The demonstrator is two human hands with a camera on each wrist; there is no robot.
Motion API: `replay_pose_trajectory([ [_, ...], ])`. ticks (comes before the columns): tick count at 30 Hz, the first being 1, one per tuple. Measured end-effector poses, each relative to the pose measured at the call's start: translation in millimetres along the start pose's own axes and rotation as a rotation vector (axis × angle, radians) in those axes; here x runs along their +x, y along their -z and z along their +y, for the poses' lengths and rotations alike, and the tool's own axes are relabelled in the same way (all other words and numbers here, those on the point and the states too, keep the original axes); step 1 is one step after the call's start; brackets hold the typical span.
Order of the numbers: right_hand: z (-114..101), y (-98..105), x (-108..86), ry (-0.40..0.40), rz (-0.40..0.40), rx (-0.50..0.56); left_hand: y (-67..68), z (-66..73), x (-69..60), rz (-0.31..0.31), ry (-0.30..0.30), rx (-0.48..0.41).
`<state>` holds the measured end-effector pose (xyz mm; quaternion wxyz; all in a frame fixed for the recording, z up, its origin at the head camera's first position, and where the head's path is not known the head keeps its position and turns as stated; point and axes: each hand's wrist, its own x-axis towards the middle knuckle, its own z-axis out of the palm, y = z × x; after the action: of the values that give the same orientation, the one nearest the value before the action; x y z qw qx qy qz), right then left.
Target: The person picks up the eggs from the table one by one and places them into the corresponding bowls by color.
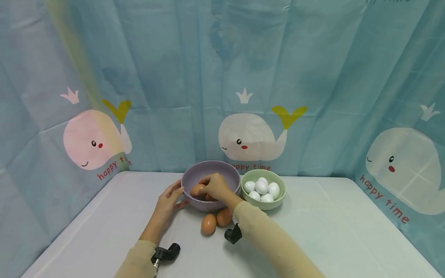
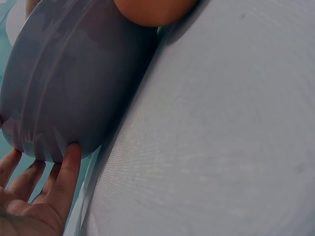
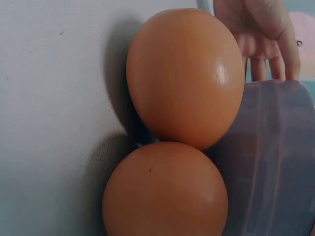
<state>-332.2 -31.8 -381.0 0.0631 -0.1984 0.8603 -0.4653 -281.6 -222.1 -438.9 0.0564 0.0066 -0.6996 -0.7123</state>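
In the head view, a purple bowl [image 1: 227,173] stands near the table's back edge. My left hand [image 1: 167,200] touches its outer left side; in the left wrist view the fingers [image 2: 71,169] are fairly straight, with tips against the bowl wall [image 2: 74,83]. My right hand [image 1: 217,187] reaches inside the bowl and pinches a brown egg [image 1: 197,190]. Another brown egg [image 1: 209,198] shows partly beneath that hand. Outside, in front of the bowl, two brown eggs [image 1: 208,224] lie side by side; the right wrist view shows both close up, one egg [image 3: 184,78] touching the other egg [image 3: 165,191].
To the right of the purple bowl, close against it, stands a light green bowl [image 1: 282,193] holding several white eggs [image 1: 261,187]. A white cloth covers the table [image 1: 333,231]. Behind hangs a blue curtain [image 1: 187,77] printed with whales.
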Motion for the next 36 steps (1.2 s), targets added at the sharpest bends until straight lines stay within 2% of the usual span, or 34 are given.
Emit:
replay_pose_trajectory([
  [2, 1, 0, 0.1, -0.004, -0.005, -0.001, -0.4, 0.6, -0.3, 0.003, 0.004, -0.001],
  [8, 3, 1, 1.3, 0.000, -0.011, -0.108, -0.5, 1.2, -0.8, -0.002, 0.009, -0.004],
  [17, 3, 2, 2.1, -0.044, 0.003, -0.140, 0.3, 0.8, 0.3, -0.006, 0.011, 0.004],
  [25, -1, 1, 2.9, -0.081, 0.005, -0.119, 0.7, 2.4, 1.0, -0.002, 0.008, 0.004],
  [28, -1, 1, 3.2, -0.070, 0.016, -0.090, 0.4, 3.1, 1.3, 0.001, 0.007, -0.001],
  [31, -1, 3, -0.1, -0.030, 0.055, -0.008, 0.1, 2.5, 1.6, 0.006, 0.007, 0.004],
  [36, -2, 13, -20.4, 0.039, 0.106, 0.167, 0.9, 0.3, 1.6, 0.005, 0.009, 0.010],
])
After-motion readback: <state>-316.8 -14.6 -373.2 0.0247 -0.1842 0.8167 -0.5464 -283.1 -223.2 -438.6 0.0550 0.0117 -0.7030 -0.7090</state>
